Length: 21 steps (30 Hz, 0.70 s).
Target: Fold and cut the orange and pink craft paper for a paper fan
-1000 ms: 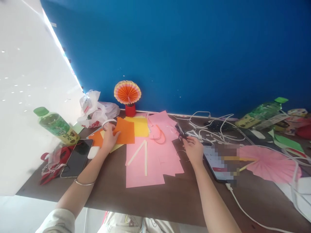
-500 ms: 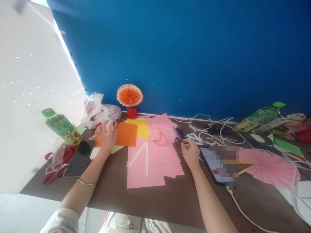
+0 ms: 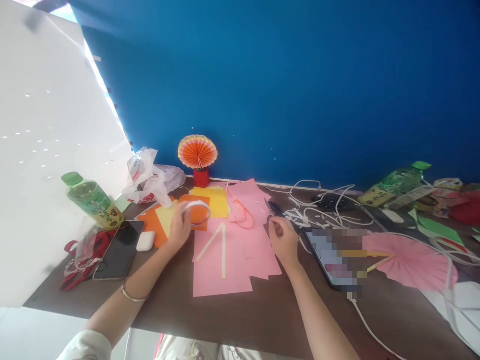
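My left hand [image 3: 181, 225] is closed on a roll of clear tape [image 3: 198, 204], held up over the orange paper [image 3: 204, 221]. At the right edge of the pink sheets [image 3: 223, 282], my right hand [image 3: 284, 241] has its fingers curled round the dark handle of a pair of scissors [image 3: 269, 219], mostly hidden by the fingers. Two narrow pale yellow strips [image 3: 224, 252] lie on the pink paper between my hands, meeting at their top ends. A curled pink-orange strip [image 3: 244, 215] rests further back, beside yellow paper [image 3: 217, 202].
An orange paper fan [image 3: 198, 152] stands on a red base at the back. To the left are a plastic bag [image 3: 150, 180], a green-capped bottle [image 3: 92, 202], a dark phone [image 3: 119, 250] and a white case [image 3: 146, 241]. Another phone [image 3: 326, 260], cables and a pink fan [image 3: 412, 262] lie right.
My left hand has come from beside the plastic bag rightward and nearer, with the tape roll now in plain view. The white case is uncovered. My right hand stays near the scissors, fingers more curled.
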Motion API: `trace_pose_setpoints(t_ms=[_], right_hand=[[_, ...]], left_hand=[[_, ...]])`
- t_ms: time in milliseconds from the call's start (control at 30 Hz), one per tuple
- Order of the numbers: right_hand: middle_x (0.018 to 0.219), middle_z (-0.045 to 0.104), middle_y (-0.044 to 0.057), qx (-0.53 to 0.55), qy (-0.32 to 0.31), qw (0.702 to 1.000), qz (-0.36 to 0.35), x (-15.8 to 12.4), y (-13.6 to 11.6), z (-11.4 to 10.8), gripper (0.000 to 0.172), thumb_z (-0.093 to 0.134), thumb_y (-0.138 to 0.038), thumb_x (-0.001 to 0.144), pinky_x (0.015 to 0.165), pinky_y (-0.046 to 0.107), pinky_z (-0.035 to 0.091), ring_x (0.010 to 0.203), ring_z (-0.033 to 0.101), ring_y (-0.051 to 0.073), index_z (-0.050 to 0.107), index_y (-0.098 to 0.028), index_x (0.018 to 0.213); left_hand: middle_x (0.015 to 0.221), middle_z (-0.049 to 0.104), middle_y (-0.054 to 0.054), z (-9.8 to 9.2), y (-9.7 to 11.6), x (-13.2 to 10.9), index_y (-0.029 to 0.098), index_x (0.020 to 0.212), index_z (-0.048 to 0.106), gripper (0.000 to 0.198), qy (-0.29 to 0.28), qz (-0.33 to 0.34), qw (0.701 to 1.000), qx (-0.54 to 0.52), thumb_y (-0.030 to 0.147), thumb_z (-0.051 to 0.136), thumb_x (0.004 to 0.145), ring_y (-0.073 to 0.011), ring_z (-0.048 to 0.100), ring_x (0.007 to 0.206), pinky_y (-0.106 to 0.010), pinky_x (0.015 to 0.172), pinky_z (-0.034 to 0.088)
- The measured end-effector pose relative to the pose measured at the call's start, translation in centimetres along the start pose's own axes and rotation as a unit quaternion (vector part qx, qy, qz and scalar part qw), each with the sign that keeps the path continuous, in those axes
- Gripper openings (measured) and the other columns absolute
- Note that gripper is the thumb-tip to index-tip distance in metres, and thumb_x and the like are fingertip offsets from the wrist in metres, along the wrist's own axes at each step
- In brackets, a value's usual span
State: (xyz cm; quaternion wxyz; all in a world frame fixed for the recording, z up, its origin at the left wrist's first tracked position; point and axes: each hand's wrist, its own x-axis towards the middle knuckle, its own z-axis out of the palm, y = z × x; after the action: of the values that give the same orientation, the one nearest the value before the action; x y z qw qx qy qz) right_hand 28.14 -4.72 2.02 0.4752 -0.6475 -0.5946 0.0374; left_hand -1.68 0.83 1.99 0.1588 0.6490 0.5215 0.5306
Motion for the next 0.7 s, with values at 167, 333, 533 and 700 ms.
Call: trace_pose_setpoints(t_ms=[167, 333, 533, 700], right_hand=[[0.111, 0.059, 0.008, 0.282, -0.227, 0.931, 0.043, -2.0, -5.6, 0.7, 0.033, 0.041, -0.042, 0.086, 0.088, 0.034, 0.041, 0.105, 0.052, 0.021, 0.058, -0.023, 0.107], [0.074, 0.061, 0.006, 0.446, -0.358, 0.815, 0.093, -3.2, -7.6, 0.9, 0.045, 0.034, -0.052, 0.087, 0.078, 0.035, 0.043, 0.078, 0.057, 0.020, 0.061, -0.018, 0.076], [0.056, 0.049, -0.001, 0.432, -0.362, 0.816, 0.126, -3.5, -7.7, 1.1, 0.041, 0.043, -0.048, 0.085, 0.063, 0.028, 0.038, 0.056, 0.046, 0.012, 0.051, -0.017, 0.060], [0.047, 0.033, -0.005, 0.392, -0.322, 0.845, 0.167, -4.0, -7.7, 2.2, 0.048, 0.047, -0.055, 0.080, 0.050, 0.024, 0.030, 0.047, 0.030, 0.009, 0.039, -0.019, 0.049]], left_hand=[[0.074, 0.049, -0.003, 2.7, 2.5, -3.7, 0.021, 0.098, 0.052, 0.020, -0.185, 0.170, 0.964, -0.090, 0.027, 0.034, 0.090, -0.0143, 0.049, 0.066, -0.027, 0.062, 0.041], [0.072, 0.041, 0.000, 3.0, 2.4, -4.1, 0.022, 0.101, 0.048, 0.020, -0.206, 0.240, 0.942, -0.113, 0.020, 0.031, 0.091, -0.0126, 0.041, 0.063, -0.024, 0.057, 0.036], [0.077, 0.041, -0.001, 2.9, 2.5, -3.8, 0.023, 0.104, 0.048, 0.022, -0.253, 0.243, 0.929, -0.116, 0.018, 0.031, 0.090, -0.0128, 0.041, 0.070, -0.025, 0.063, 0.036], [0.076, 0.037, -0.001, 3.0, 2.9, -4.0, 0.024, 0.106, 0.052, 0.028, -0.300, 0.260, 0.917, -0.051, 0.017, 0.031, 0.089, -0.0141, 0.036, 0.069, -0.025, 0.061, 0.035]])
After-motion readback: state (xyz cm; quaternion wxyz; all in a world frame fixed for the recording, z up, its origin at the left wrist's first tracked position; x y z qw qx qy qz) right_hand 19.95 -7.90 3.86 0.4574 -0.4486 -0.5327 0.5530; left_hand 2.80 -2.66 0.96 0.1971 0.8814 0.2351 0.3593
